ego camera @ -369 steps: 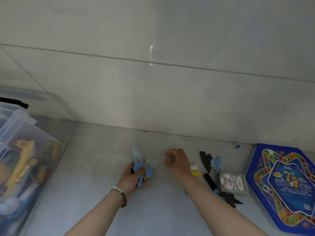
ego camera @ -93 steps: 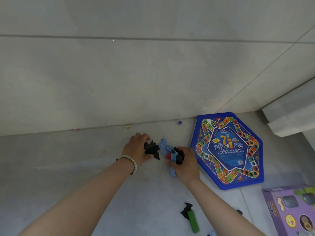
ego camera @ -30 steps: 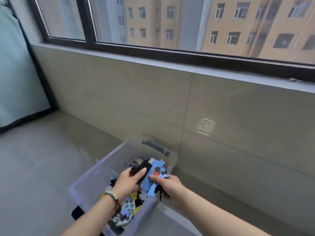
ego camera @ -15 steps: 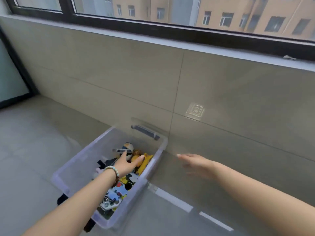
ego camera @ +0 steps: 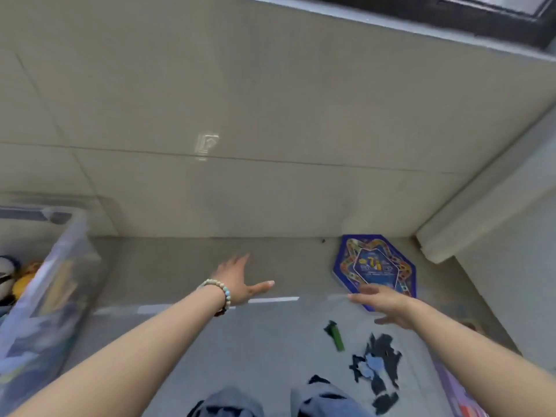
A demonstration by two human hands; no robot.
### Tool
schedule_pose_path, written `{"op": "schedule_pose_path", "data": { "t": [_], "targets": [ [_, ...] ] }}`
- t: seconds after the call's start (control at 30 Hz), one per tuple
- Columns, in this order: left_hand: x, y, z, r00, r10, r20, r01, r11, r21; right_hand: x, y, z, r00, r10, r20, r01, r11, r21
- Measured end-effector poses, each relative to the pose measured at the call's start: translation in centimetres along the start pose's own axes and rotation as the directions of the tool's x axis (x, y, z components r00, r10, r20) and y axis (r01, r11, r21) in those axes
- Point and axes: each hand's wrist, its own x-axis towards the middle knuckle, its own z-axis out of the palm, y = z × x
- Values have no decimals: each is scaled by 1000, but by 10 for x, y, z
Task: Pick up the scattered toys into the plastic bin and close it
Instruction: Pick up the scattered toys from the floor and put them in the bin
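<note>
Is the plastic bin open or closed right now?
Open: the plastic bin is uncovered on top, with toys exposed inside its rim.

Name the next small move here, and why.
Probably lower the right hand to the black and blue pieces near it: it and the left hand are open and empty, and those pieces, like the green stick, lie on the floor outside the bin.

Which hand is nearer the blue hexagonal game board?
Right. The right hand is at the game board, overlapping its near edge in the head view, fingers spread. The left hand is open too, well off to the board's left.
</note>
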Motion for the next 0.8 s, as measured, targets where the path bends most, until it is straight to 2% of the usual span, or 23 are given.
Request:
{"op": "schedule_pose_path", "data": {
  "t": [0.17,0.33,0.47,0.53,0.6,0.67,0.8],
  "targets": [
    [30,36,91,982,91,166,-108,990,93,22,121,12,979,142,-145,-106,966,235],
    [53,53,161,965,0,262,-11,999,39,45,198,34,922,285,-263,-144,881,451],
    [65,60,203,924,-51,378,17,996,92,69,229,44,872,373,-318,-207,869,450],
    [73,60,218,898,-82,431,61,996,62,79,232,44,845,400,-354,-235,874,425],
    [82,59,233,876,-112,468,129,992,-4,89,232,43,853,372,-366,-218,891,398],
    [90,60,248,879,-126,459,153,988,-20,99,232,44,889,270,-370,-153,936,317],
    [102,71,278,936,-50,349,86,992,-88,112,227,48,935,91,-343,-25,981,193]
  ]
}}
